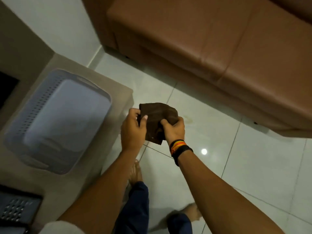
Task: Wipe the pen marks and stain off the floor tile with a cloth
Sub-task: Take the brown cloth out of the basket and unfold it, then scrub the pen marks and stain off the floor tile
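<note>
A dark brown cloth (157,115) is held up in front of me, bunched between both hands. My left hand (133,129) grips its left edge and my right hand (173,130), with woven bands on the wrist, grips its lower right part. On the glossy white floor tile (207,141) just right of the cloth lies a faint yellowish stain (189,119). Pen marks are too faint to make out.
A brown leather sofa (211,48) fills the upper right, its base close to the stain. A pale lavender plastic basket (59,120) sits on a beige ledge (101,149) at left. My bare feet (136,171) stand on the tiles below the hands.
</note>
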